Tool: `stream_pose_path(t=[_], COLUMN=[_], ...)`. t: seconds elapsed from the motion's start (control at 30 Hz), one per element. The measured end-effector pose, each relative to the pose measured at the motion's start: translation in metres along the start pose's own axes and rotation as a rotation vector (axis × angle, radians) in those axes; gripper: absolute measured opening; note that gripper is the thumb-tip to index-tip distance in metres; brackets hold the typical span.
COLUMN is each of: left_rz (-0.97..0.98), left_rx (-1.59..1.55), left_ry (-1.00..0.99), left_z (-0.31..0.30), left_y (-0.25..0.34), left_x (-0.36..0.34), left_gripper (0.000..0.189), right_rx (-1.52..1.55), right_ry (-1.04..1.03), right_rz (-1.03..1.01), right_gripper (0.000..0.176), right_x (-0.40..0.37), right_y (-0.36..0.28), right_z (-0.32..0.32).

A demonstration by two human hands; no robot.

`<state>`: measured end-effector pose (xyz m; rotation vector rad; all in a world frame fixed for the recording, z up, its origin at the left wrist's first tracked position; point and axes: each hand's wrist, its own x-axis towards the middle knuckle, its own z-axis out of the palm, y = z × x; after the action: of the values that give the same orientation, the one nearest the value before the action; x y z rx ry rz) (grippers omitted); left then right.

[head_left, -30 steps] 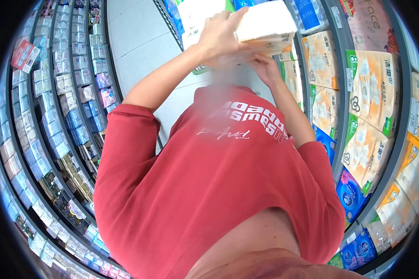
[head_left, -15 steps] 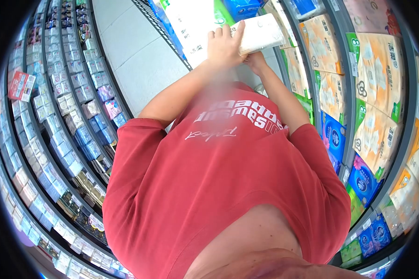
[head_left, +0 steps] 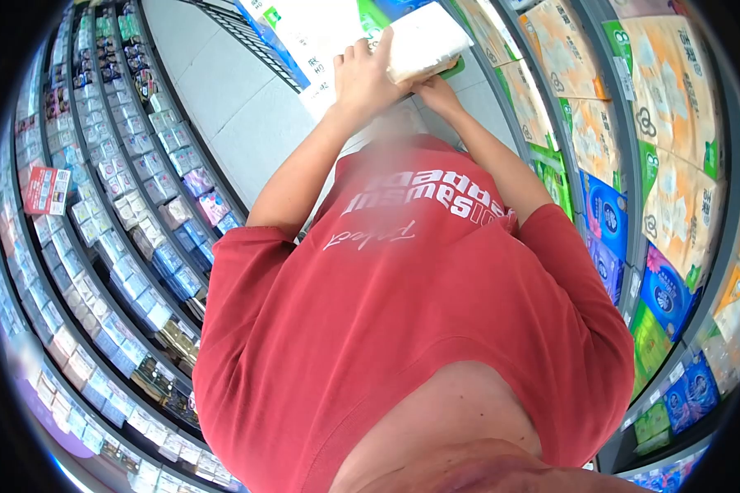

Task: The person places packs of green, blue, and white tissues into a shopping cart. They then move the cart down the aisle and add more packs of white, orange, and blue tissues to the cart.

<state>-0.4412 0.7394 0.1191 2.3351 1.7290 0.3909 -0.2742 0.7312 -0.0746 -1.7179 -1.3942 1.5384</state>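
A white tissue pack (head_left: 430, 41) is held out in front of my red shirt, tilted, with its near side shaded. My left hand (head_left: 365, 78) grips its left end, one finger stretched along the edge and the others bent. My right hand (head_left: 438, 94) is closed on the pack's near lower side, its fingertips partly hidden beneath. Just past my left hand lies a larger white and green tissue package (head_left: 325, 33), overexposed, in a black wire basket or cart (head_left: 242, 37).
To the right, shelves hold orange-and-white tissue packs (head_left: 674, 99) and blue packs (head_left: 666, 283). Shelves of small packaged goods (head_left: 107, 222) curve along the left, with a red sign (head_left: 47, 191) on them. Grey floor tiles (head_left: 230, 107) show between.
The tissue pack and both hands have shifted left and slightly up in view. The shelves and basket have shifted too, as the head view turned. Both hands stay on the pack.
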Motion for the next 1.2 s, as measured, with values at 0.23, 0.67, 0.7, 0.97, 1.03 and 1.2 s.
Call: stream_pose_path(t=[0.23,0.67,0.7,0.97,1.03,1.2], left_rz=[-0.048,-0.003,0.014,0.071,0.085,0.069], left_rx=[0.002,0.087,0.095,0.099,0.092,0.06], left_ry=[-0.027,0.037,0.087,0.109,0.117,0.171], left_z=[0.017,0.033,0.034,0.055,0.056,0.065], left_y=[-0.008,-0.012,-0.008,-0.01,-0.011,-0.006], left_x=[0.008,0.013,0.01,0.007,0.006,0.003], left_gripper=[0.086,0.081,0.081,0.081,0.081,0.079], right_rx=[-0.241,-0.68,-0.679,-0.911,-0.907,-0.935], right_ry=[0.032,-0.056,-0.054,-0.085,-0.1,-0.168], right_rz=[0.03,-0.04,-0.039,-0.287,-0.27,-0.228], right_gripper=[0.054,0.046,0.046,0.047,0.048,0.055], right_x=[-0.019,-0.032,-0.034,-0.039,-0.04,-0.046], right_y=[-0.025,-0.036,-0.035,-0.026,-0.03,-0.039], right_z=[-0.005,-0.018,-0.02,-0.024,-0.025,-0.034])
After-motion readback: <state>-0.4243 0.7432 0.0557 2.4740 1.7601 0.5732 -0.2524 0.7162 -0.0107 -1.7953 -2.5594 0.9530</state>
